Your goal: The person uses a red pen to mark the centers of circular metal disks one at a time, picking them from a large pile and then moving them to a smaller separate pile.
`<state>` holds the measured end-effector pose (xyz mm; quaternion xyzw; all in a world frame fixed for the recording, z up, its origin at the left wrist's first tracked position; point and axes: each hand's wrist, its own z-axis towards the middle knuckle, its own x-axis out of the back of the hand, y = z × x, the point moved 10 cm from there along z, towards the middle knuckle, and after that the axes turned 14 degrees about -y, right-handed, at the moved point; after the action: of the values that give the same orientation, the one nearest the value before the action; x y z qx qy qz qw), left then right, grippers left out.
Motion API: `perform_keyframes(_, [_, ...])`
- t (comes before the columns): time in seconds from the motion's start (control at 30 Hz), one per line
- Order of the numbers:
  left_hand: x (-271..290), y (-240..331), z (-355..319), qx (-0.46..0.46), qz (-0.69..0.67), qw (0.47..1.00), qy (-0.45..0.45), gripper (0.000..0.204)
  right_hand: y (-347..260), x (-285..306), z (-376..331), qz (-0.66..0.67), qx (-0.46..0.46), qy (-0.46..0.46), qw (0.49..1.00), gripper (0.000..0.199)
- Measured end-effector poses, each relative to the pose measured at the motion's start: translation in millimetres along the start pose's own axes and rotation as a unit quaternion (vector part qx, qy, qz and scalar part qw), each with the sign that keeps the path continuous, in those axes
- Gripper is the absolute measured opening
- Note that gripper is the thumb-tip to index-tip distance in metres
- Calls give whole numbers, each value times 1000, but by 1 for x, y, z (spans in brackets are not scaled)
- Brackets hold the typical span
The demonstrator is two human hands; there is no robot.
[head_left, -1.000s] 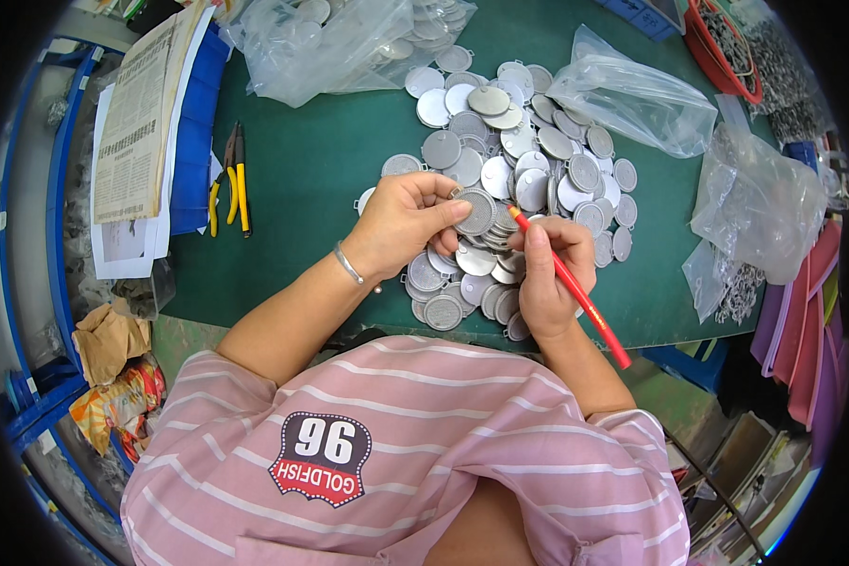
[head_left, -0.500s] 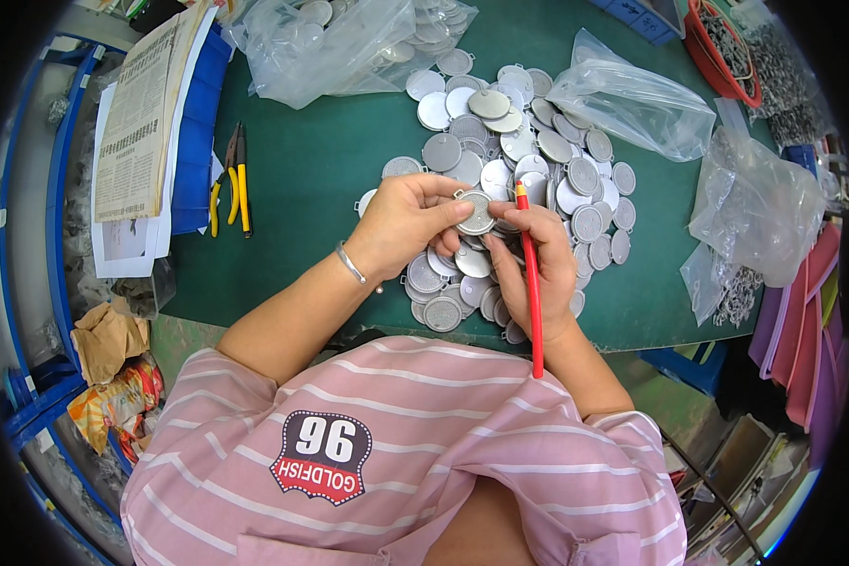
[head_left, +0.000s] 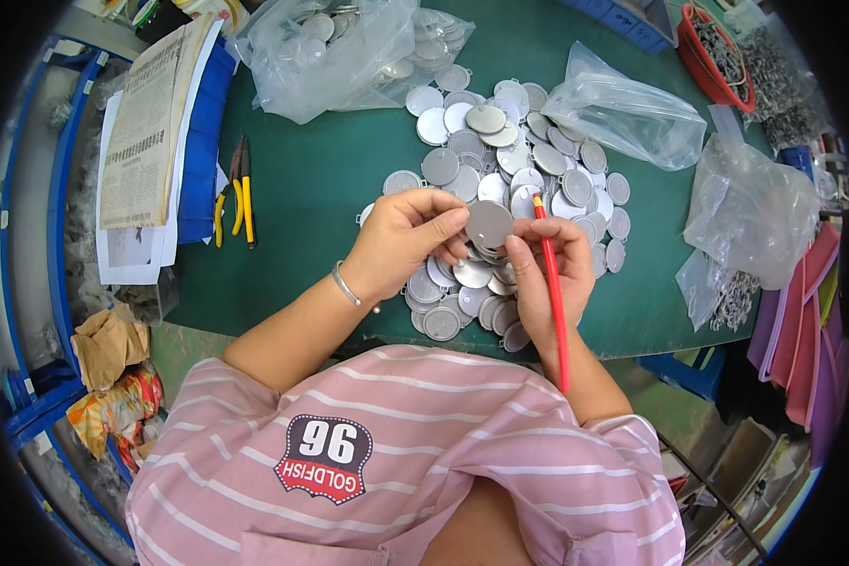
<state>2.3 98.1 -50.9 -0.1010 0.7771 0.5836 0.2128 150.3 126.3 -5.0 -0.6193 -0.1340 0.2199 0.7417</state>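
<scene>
We see two hands at work over a green surface point(head_left: 330, 179). The left hand point(head_left: 401, 241) has its fingers closed on one round grey metal disc point(head_left: 489, 224), pinched at its 9 o'clock edge and held just above the heap. The right hand point(head_left: 547, 274) touches the disc's lower edge with its thumb while its fingers grip one red pencil point(head_left: 555, 292), which runs from 12 to 6 o'clock. The disc looks flat, dull silver and plain-faced, tilted toward us. Beneath and at 12 o'clock of the hands lies a loose pile of discs point(head_left: 509, 160), several dozen, too many for us to count exactly. We count three clear plastic bags: one point(head_left: 330, 57) at 11 o'clock holding more discs, one point(head_left: 623, 108) at 1 o'clock, one point(head_left: 750, 212) at 3 o'clock. One pair of yellow-handled pliers point(head_left: 234, 193) lies at 9 o'clock
</scene>
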Motion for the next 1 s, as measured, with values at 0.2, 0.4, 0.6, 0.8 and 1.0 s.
perform_keyframes(0.2, [-6, 7, -3, -9, -29, 1000, 3, 17, 12, 3, 6, 155, -68, 10, 986, 12])
perform_keyframes(0.4, [-10, 30, -12, -29, 8, 999, 22, 12, 10, 4, 6, 160, -69, 20, 985, 10])
perform_keyframes(0.6, [55, 170, -41, -237, 256, 900, 261, 17, 3, 4, 3, 148, -59, 10, 987, 10])
perform_keyframes(0.8, [50, 171, -30, -222, 566, 762, 224, 14, 1, 4, 1, 130, -58, 15, 990, 9])
perform_keyframes(1.0, [33, 65, -4, -40, 658, 742, 124, 39, -1, -3, 4, 126, -65, -10, 990, 8])
